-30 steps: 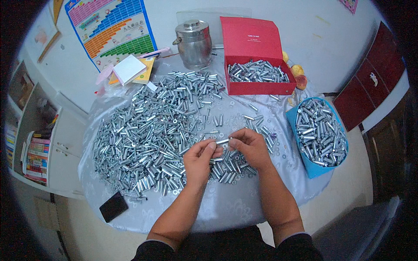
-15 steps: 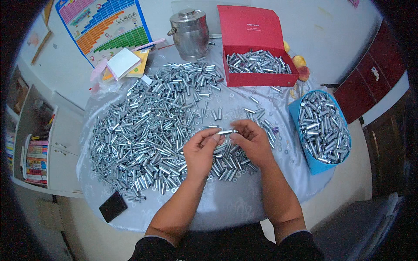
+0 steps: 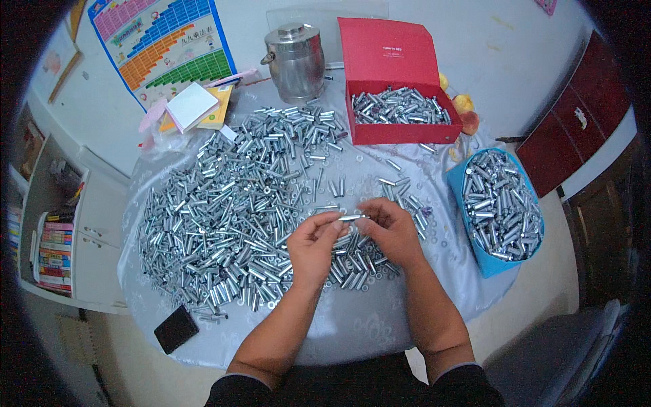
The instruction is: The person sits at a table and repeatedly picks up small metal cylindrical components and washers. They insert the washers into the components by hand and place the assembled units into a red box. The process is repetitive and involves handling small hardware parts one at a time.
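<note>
Over the near part of the metal heap, a shiny silver sleeve anchor bolt [image 3: 350, 218] lies level between my two hands. My left hand [image 3: 312, 249] pinches its left end between thumb and fingers. At the other end, the thumb and curled fingers of my right hand [image 3: 392, 234] close round the tip; they partly hide what they grip there. A broad heap of silver sleeves, bolts and washers [image 3: 217, 210] spreads beneath and to the left of the hands. Several loose sleeves [image 3: 393, 182] and washers lie just beyond my right hand.
A blue basket [image 3: 489, 263] full of assembled anchors stands at the right. Behind are an open red box [image 3: 407, 133] of similar parts and a lidded steel pot [image 3: 296, 64]. Booklets [image 3: 193, 105] lie back left; a flat black object [image 3: 176, 330] sits near the front edge.
The fingers of my right hand have drawn in closer round the bolt's right end. My left hand keeps its pinch. The whole view has shifted slightly.
</note>
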The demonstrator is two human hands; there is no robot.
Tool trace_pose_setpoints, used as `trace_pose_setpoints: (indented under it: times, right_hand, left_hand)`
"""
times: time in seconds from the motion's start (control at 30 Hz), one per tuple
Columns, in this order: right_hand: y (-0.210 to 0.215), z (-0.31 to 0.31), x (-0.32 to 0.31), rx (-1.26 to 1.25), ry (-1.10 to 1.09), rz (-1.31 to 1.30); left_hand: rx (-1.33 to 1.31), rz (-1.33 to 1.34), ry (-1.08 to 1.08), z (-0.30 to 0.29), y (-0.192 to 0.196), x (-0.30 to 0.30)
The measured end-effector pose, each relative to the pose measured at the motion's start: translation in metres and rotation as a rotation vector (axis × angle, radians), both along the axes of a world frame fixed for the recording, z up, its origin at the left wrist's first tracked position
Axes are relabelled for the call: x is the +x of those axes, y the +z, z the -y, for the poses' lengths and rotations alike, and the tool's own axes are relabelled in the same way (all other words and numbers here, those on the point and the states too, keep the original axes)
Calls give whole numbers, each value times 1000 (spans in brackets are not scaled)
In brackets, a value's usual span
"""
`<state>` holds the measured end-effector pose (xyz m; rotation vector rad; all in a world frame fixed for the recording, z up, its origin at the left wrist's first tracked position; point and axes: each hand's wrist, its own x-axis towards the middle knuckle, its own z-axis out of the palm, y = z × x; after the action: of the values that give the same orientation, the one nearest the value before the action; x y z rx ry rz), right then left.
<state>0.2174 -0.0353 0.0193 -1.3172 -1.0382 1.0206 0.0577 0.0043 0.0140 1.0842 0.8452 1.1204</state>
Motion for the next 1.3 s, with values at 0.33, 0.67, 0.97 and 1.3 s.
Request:
trace_pose_setpoints:
  times: [0.33,0.67,0.97,1.3]
  right_hand:
    - [11,-16,0,94,-156,-160]
    - [-5,-135,70,253,-541,-143]
    - [-25,-143,71,151,-417,199]
    - [-21,-118,17,-103,58,1041]
  left_hand:
    - [39,39,-22,-16,20,14]
    - [-12,73,-58,-26,12,13]
    - [-119,160,84,-39,9,4]
    - [-100,194,172,-43,1,-10]
